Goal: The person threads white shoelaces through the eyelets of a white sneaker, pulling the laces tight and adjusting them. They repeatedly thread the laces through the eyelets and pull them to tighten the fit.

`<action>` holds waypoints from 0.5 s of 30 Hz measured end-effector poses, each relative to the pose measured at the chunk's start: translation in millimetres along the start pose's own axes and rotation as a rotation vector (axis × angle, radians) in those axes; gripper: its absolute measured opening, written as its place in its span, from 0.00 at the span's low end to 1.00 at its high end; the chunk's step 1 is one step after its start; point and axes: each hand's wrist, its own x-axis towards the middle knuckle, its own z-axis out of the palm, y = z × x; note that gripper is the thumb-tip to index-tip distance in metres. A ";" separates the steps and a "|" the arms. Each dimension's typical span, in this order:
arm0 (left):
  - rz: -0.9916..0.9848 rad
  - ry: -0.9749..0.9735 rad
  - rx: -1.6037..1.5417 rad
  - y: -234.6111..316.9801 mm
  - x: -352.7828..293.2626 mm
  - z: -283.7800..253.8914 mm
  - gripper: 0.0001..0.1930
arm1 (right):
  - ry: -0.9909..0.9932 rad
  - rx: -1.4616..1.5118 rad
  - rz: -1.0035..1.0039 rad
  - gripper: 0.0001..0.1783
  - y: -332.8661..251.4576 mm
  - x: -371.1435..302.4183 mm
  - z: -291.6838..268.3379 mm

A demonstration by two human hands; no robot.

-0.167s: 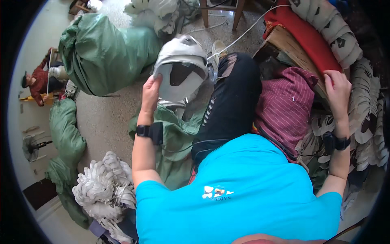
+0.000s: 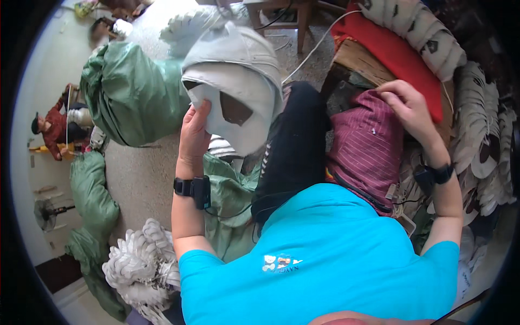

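My left hand [image 2: 196,127] grips the lower left edge of a white, curved, cap-like bundle of layered pieces [image 2: 238,51], thumb on its front. A dark patch shows on the front piece of the bundle. A white cord [image 2: 309,57] runs from its right side up toward the red cloth. Over the wooden block [image 2: 365,62], close to the top of the maroon striped cloth [image 2: 365,135] on my leg, is my right hand [image 2: 406,105]. Its fingers are pinched together; anything between them is too small to make out.
Stacked white curved pieces [image 2: 485,130] line the right side, next to a red cloth [image 2: 401,59]. Green sacks [image 2: 127,97] stand at the left, a white pile [image 2: 141,265] below them. A wooden stool [image 2: 279,13] is ahead. Another person [image 2: 51,132] sits far left.
My right hand has moved left, from the red cloth to the top of the striped cloth. The white bundle has risen nearer, its front turned more toward me in my left hand.
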 end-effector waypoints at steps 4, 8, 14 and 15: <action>-0.095 -0.305 -0.049 1.9 10.7 89.7 0.18 | -0.205 0.637 -0.022 0.18 -43.5 12.0 29.8; -0.229 -0.575 0.032 -33.3 11.2 178.3 0.19 | -0.219 0.845 0.069 0.23 -55.4 -3.7 28.6; -0.219 -0.787 0.320 -105.6 29.8 247.1 0.19 | 0.016 1.181 0.282 0.31 -34.7 -57.3 3.2; -0.212 -0.808 0.366 -111.3 29.8 248.3 0.19 | 0.066 1.253 0.303 0.32 -29.3 -66.8 0.1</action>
